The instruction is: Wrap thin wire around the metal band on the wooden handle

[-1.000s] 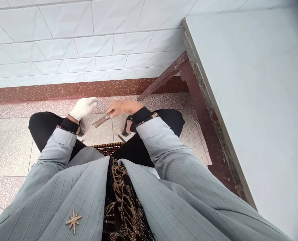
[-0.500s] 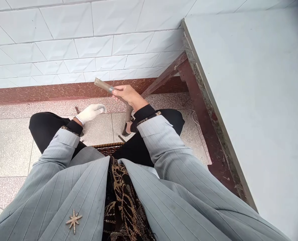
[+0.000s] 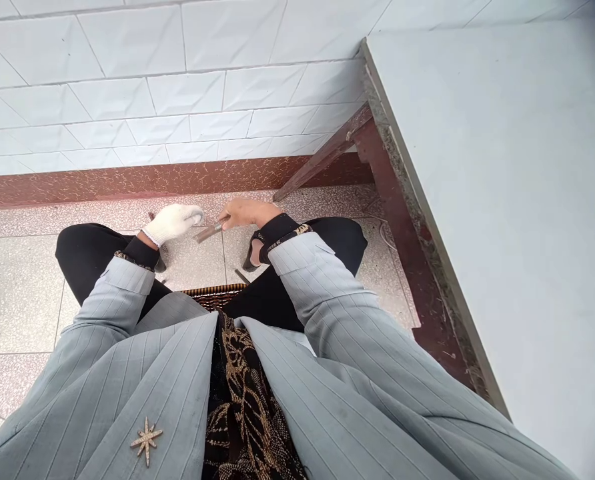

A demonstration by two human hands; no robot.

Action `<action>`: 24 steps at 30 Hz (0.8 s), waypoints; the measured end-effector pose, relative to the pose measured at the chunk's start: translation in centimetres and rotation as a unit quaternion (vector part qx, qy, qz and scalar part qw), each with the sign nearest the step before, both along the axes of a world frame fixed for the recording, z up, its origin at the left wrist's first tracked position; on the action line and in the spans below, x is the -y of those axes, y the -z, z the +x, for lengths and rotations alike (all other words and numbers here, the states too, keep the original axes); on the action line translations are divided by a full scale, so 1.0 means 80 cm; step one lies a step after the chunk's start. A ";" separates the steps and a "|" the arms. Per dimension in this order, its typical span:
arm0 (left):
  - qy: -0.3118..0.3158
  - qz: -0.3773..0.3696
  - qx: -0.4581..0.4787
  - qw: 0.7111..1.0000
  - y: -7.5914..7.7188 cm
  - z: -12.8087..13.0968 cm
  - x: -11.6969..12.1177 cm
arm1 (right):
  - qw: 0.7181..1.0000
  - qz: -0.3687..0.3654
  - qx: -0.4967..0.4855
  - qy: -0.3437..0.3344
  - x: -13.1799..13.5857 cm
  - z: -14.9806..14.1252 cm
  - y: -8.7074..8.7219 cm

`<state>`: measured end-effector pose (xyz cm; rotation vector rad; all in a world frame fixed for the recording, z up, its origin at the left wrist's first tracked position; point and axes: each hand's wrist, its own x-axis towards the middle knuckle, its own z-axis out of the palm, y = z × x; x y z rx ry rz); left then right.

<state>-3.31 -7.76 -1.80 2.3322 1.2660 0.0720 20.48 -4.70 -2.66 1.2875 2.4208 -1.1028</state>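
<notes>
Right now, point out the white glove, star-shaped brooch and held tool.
White glove (image 3: pixel 170 223): head view, back of glove.
Star-shaped brooch (image 3: pixel 146 440): head view, its centre.
Held tool (image 3: pixel 208 233): head view, its exposed part.

White tiles (image 3: pixel 232 33) glossy, ridged; grey jacket (image 3: pixel 147 373) matt cloth; tabletop (image 3: pixel 507 167) smooth.

Gold leafy patterns mark the black top (image 3: pixel 247 400); the jacket (image 3: pixel 122 400)'s pinstriped grey.

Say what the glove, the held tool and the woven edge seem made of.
Glove: probably knitted cotton, matte white, with a ribbed cuff.
Held tool: dull brownish, wood or worn metal, unclear; its silvery band looks metallic.
Woven edge: glossy dark strands with yellowish stripes, cane or plastic.
</notes>
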 end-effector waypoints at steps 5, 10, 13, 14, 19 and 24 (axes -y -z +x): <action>-0.051 0.003 0.016 0.999 -0.008 -0.003 -0.004 | 0.985 -0.146 -0.048 -0.077 -0.001 0.003 -0.009; -0.083 -0.010 0.073 0.994 0.004 -0.006 -0.012 | 0.962 -0.171 -0.202 -0.063 -0.006 0.016 -0.022; -0.079 -0.042 0.130 0.987 0.016 -0.007 -0.014 | 0.945 -0.136 -0.296 -0.007 -0.005 0.021 -0.028; -0.092 -0.055 0.146 0.983 0.018 -0.006 -0.014 | 0.934 -0.118 -0.334 0.037 -0.004 0.021 -0.029; -0.048 -0.094 0.198 0.975 0.017 0.000 -0.005 | 0.858 -0.042 -0.434 0.272 -0.010 0.012 -0.020; 0.033 -0.115 0.179 0.977 0.022 0.011 0.004 | 0.913 0.086 -0.223 0.332 -0.015 0.004 -0.008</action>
